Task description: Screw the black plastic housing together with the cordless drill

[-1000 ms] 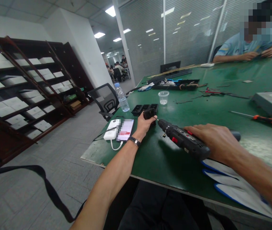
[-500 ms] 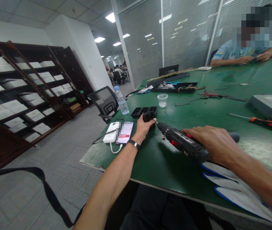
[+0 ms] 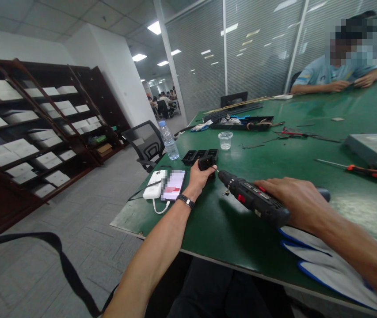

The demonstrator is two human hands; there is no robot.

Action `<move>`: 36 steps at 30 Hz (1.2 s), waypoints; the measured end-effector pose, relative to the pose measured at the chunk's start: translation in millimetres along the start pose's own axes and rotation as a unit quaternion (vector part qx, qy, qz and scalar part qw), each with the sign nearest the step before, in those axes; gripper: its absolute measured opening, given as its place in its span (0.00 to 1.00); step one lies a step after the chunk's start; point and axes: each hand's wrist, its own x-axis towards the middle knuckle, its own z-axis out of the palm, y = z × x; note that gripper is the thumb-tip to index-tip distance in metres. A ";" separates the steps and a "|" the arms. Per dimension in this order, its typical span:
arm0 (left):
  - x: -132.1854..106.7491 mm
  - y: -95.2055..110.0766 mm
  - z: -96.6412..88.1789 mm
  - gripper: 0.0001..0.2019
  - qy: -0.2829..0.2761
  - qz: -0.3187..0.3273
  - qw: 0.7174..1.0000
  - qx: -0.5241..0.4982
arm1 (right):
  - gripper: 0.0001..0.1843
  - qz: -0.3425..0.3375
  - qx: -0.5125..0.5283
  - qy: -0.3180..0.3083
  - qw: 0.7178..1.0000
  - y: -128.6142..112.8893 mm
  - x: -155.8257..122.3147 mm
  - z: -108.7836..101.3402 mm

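My right hand is closed round the grip of a black cordless drill with red switches, tilted with its chuck pointing left. Between the fingers of my left hand sits a small black block-like part; its exact kind does not show. The drill's bit reaches the side of this part near my left thumb, and I cannot tell whether it has gone in. Right behind the left hand lies a black compartmented tray. Under the drill, a few tiny metal pieces rest on the green table.
Left of my left arm lie a phone and a white power bank. A water bottle and a clear cup stand farther back. White gloves lie under my right forearm, a screwdriver at right. Another person sits opposite.
Both hands, the drill and the black part stay almost in place. The view has shifted very slightly, and the person opposite has moved their head a little.
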 end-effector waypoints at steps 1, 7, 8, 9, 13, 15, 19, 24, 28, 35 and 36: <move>0.1 -0.1 -0.1 0.24 -0.001 -0.001 1.000 -0.001 | 0.26 0.000 0.000 0.001 1.000 0.2 0.0 0.6; -0.3 0.7 0.2 0.24 -0.003 -0.004 1.000 0.003 | 0.27 -0.004 0.000 0.005 1.000 2.2 -0.6 3.7; -0.7 1.0 0.3 0.24 -0.004 -0.004 1.000 0.003 | 0.27 -0.004 -0.001 0.003 1.000 2.1 -0.4 3.7; -1.0 1.2 0.3 0.24 -0.005 -0.004 1.000 0.003 | 0.27 -0.003 -0.002 0.000 1.000 1.9 -0.2 3.3; -1.8 1.1 0.4 0.24 -0.006 0.002 1.000 0.002 | 0.26 0.006 -0.002 -0.015 1.000 -0.4 0.8 -0.5; -1.5 0.7 0.5 0.23 -0.006 0.001 1.000 0.002 | 0.27 0.009 0.004 -0.027 1.000 -1.2 1.0 -2.5; 0.0 -0.1 0.5 0.24 -0.005 -0.014 1.000 -0.002 | 0.27 0.011 0.019 -0.023 0.999 -1.8 1.1 -3.8; 1.4 -1.5 -0.3 0.25 -0.003 -0.012 1.000 0.001 | 0.26 0.007 0.003 -0.018 1.000 -2.9 2.7 -4.2; 1.3 -2.1 -0.4 0.24 -0.009 -0.007 1.000 -0.001 | 0.27 0.015 0.009 -0.032 0.999 -3.1 2.5 -4.7; 0.8 -0.6 0.5 0.25 -0.003 -0.014 1.000 -0.010 | 0.27 0.019 0.016 -0.036 0.999 -4.0 2.5 -6.6; 0.6 -0.2 0.6 0.25 -0.002 -0.016 1.000 -0.012 | 0.27 0.017 0.017 -0.036 0.999 -4.1 2.6 -6.8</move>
